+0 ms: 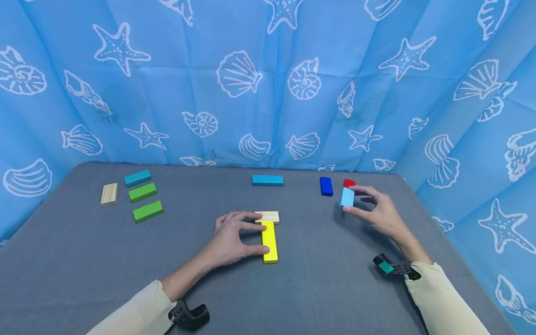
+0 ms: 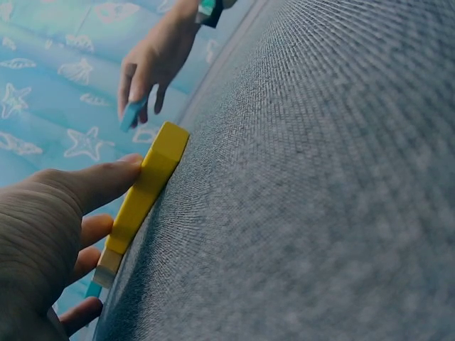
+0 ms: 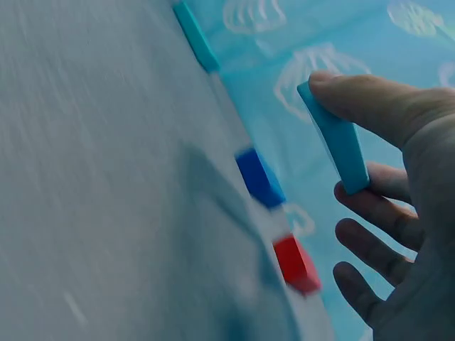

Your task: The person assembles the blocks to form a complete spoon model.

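Note:
My right hand [image 1: 378, 211] pinches a light blue block [image 1: 347, 197] between thumb and fingertips. In the right wrist view the block [image 3: 341, 145] is raised off the table, one end at the thumb and the other at the fingers. My left hand [image 1: 232, 237] rests its thumb and index fingertips along the left side of a yellow block [image 1: 270, 244] on the table. Another fingertip touches a plain wooden block [image 1: 270, 217], which lies crosswise at the yellow block's far end, forming a T. The left wrist view shows the thumb against the yellow block [image 2: 146, 192].
Beyond the right hand are a red block [image 1: 349, 183] and a dark blue block [image 1: 326, 186]. A teal block [image 1: 267, 180] lies at the back middle. At left lie a wooden block [image 1: 110, 194], a teal block [image 1: 137, 177] and two green blocks [image 1: 148, 211]. A curtain [image 1: 268, 83] hangs behind.

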Demonstrator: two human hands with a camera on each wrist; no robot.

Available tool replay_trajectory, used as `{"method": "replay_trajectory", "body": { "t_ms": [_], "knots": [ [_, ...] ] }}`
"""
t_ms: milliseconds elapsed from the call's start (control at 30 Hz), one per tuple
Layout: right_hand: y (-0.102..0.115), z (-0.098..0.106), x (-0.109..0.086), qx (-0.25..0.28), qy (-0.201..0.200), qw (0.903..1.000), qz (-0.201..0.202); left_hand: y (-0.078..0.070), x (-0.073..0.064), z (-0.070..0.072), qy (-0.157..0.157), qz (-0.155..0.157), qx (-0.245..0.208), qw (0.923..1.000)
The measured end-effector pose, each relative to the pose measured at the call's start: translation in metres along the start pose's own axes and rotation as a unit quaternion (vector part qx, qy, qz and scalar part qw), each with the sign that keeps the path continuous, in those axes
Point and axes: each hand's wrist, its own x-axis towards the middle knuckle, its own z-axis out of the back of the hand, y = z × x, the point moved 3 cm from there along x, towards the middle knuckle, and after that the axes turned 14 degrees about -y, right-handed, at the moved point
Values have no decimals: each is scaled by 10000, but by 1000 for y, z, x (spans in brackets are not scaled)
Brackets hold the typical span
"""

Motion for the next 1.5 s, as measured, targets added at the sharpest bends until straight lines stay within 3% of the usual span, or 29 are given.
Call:
{"method": "replay_trajectory", "body": {
  "t_ms": [300,667,1100,1500],
  "knots": [
    [33,-27,-11,386,477,9972,435,0,1,1,1,-7,-26,10000],
    [70,-53,-28,851,891,9869,1040,-1,1,1,21,31,-7,10000],
    [85,-79,-58,1285,1671,9719,1047,-1,1,-1,10,62,89,9999],
    [90,-96,-79,1319,1939,9684,852,-1,1,-1,-28,23,100,9999]
  ]
}}
